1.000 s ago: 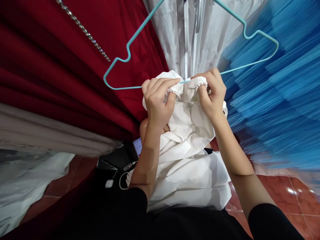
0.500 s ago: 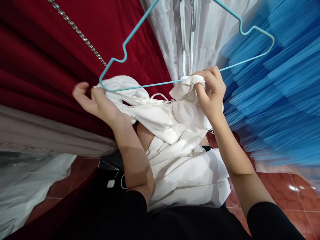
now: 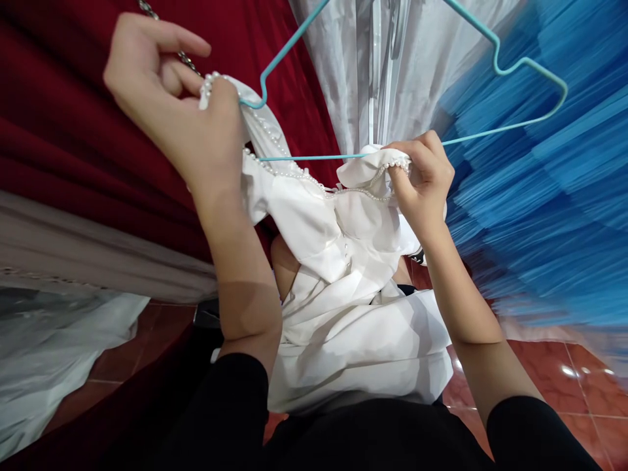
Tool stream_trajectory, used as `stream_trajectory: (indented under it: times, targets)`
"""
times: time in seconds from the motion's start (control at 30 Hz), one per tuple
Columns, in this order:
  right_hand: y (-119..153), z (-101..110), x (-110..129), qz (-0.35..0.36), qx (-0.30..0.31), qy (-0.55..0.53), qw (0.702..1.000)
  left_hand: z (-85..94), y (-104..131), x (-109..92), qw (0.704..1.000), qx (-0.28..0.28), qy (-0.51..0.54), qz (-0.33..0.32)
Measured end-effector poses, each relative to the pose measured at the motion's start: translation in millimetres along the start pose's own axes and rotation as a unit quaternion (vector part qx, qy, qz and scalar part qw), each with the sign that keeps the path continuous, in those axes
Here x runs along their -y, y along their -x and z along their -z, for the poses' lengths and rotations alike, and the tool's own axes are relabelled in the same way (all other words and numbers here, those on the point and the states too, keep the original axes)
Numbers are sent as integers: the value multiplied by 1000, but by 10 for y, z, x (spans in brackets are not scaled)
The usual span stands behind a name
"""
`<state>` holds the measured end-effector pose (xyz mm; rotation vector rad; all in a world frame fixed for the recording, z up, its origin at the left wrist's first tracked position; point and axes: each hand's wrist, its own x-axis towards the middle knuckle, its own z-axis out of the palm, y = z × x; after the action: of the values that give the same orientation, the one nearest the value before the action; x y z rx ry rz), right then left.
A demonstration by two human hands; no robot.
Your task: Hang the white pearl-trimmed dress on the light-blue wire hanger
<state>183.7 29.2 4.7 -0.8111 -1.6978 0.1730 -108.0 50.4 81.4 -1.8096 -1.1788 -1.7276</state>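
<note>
Item: white garment (image 3: 338,288) with a pearl-beaded neckline, hung between our hands below a teal wire hanger (image 3: 392,152). Our left hand (image 3: 181,111) pinches one beaded shoulder edge at the hanger's left notch, forefinger loose. Our right hand (image 3: 424,183) is clamped on the other shoulder at the hanger's lower bar. Red fabric (image 3: 73,131) crowds the left, blue pleated fabric (image 3: 540,196) the right; open tiled floor (image 3: 564,379) lies below. We read no labels.

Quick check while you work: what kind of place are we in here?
Probably a dress shop or costume rental. Garments hang close together: a red velvet one, a blue pleated one, grey fabric between. The hands work a white pearl-trimmed dress onto a teal wire hanger.
</note>
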Motion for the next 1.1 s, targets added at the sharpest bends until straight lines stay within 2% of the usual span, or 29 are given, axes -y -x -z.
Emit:
stream_trajectory:
  times: [0.1,0.17,0.2,0.27,0.33,0.4,0.5,0.6,0.7,0.77,0.8,0.87,0.97,1.03,1.1]
  targets:
    - [16,8,-20,5,3,2,1000,-165,-27,-68,999,-17,43,-5]
    - [18,11,-35,11,5,3,1000,-244,-1,-221,996,-43,79,18]
    - [17,14,-42,13,5,4,1000,-267,22,-313,995,-39,90,32]
    - [12,24,-49,14,5,10,1000,-284,82,-486,995,17,79,58]
    - [7,37,-51,6,8,16,1000,-274,146,-608,994,78,25,72]
    - [4,43,-52,-4,15,17,1000,-253,204,-668,991,93,-28,88]
    - [-3,30,-62,-11,14,8,1000,-220,279,-686,994,55,-24,89]
    - [-17,1,-63,-16,6,1,1000,-189,349,-716,998,39,7,52]
    - [-27,-18,-34,-11,-7,10,1000,-190,431,-843,999,-19,40,-11]
    - [-27,-17,-9,-8,-19,23,1000,-224,497,-966,998,-31,56,-16]
    - [-25,-13,0,-6,-23,27,999,-250,533,-1025,998,-3,64,-2]
    - [-20,-3,3,-7,-25,30,999,-311,606,-1121,991,97,84,44]
    - [-3,11,-15,-17,-19,35,999,-383,704,-1189,962,241,101,81]
    - [16,19,-22,-27,-13,40,999,-402,750,-1195,953,276,98,79]
    - [43,30,-12,-27,-7,37,999,-399,772,-1190,952,277,98,84]
